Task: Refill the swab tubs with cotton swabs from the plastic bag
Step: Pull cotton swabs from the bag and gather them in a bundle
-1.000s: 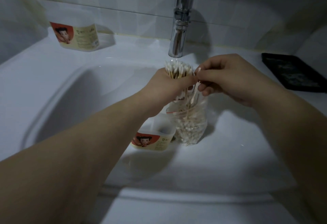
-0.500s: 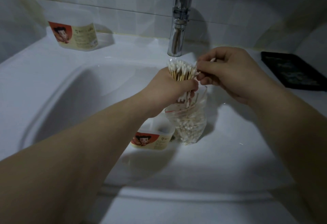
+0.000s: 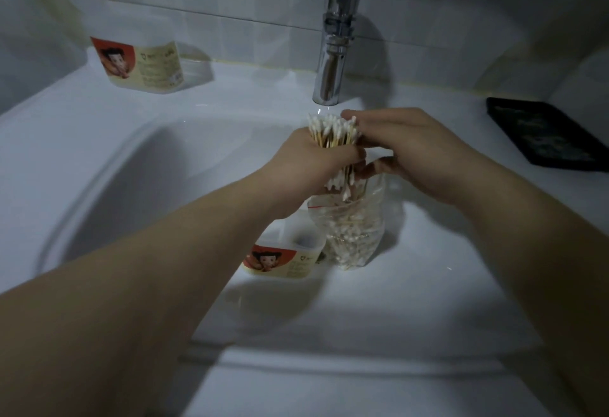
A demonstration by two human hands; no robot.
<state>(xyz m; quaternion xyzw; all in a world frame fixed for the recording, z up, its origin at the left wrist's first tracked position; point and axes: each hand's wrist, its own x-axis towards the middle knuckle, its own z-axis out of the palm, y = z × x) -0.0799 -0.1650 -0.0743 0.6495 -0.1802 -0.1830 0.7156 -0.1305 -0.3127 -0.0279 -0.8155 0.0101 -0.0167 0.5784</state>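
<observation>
My left hand [image 3: 309,166] grips an upright bundle of wooden cotton swabs [image 3: 333,131] above the sink basin. My right hand [image 3: 405,149] rests against the bundle's right side, fingers over the white tips and thumb below. Under both hands stands a clear plastic bag [image 3: 349,232] with loose swabs inside and its mouth open. An open swab tub [image 3: 286,256] with a red cartoon label sits left of the bag in the basin. A second labelled tub [image 3: 145,64] stands on the sink's back left ledge.
A chrome tap [image 3: 334,41] rises just behind the hands. A black tray [image 3: 543,135] lies on the right ledge. The white sink basin [image 3: 148,166] curves around everything, with tiled wall behind.
My right hand rose from the bag's mouth to the top of the bundle and now lies flat against the swab tips. The left hand kept hold of the bundle.
</observation>
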